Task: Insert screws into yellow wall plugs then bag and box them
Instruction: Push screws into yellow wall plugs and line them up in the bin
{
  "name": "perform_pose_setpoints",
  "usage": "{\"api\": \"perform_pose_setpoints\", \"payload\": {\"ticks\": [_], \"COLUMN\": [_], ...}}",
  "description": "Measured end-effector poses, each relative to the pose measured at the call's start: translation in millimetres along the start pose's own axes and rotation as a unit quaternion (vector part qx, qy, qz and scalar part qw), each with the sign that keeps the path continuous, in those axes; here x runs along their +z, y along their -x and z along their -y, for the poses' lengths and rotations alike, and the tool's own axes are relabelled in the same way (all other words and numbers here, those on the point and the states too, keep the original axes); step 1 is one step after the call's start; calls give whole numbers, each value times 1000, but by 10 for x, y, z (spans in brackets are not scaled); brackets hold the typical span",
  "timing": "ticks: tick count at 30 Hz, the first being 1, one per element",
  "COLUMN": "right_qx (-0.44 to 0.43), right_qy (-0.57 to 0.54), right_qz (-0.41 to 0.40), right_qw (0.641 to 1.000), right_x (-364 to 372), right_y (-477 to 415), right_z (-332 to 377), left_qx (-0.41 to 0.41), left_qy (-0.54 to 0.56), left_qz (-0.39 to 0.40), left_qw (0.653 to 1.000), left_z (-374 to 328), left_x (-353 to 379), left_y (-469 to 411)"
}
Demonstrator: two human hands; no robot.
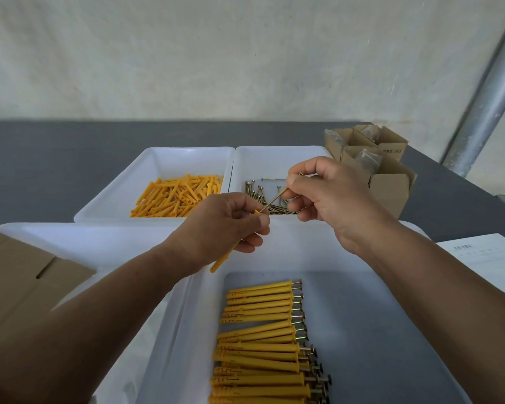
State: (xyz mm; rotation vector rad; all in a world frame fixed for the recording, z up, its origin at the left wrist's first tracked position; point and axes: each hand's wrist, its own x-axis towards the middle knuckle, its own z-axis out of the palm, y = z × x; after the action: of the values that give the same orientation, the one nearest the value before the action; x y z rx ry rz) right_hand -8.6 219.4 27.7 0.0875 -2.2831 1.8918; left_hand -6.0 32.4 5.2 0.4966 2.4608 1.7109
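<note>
left hand (228,225) pinching plug (223,259), right hand (330,193) screw (273,199)

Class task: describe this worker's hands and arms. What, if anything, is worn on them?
Both the left hand and right hand are bare: no gloves, rings or watch show. The left forearm and right forearm are bare too, with no sleeve in view. Nails look short.

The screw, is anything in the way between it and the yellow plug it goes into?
No, nothing visible is in the way. The right hand pinches the screw, and its tip meets the top end of the yellow plug that the left hand holds.
</note>
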Motion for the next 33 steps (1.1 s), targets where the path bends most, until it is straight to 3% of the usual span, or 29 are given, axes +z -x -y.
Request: {"api": "perform_pose_setpoints", "payload": {"ticks": [10,19,27,33], "right_qx": [-1,-29,-116,-120], "right_qy": [62,179,374,452], "right_qz": [31,88,154,188], "right_qw": [998,979,907,864], "right_x": [11,-12,0,-18], "right_y": [16,74,145,158], "right_z": [-28,-12,37,19], "left_qx": [-15,-34,-19,-15], "left_qy": [-52,-30,-29,-70], "left_qz": [-6,4,4,10], "left_qw": [999,999,999,997], "left_z": [-7,-11,-8,-14], "left_x": [13,32,41,71], "left_y": [-1,-1,11,5]}}
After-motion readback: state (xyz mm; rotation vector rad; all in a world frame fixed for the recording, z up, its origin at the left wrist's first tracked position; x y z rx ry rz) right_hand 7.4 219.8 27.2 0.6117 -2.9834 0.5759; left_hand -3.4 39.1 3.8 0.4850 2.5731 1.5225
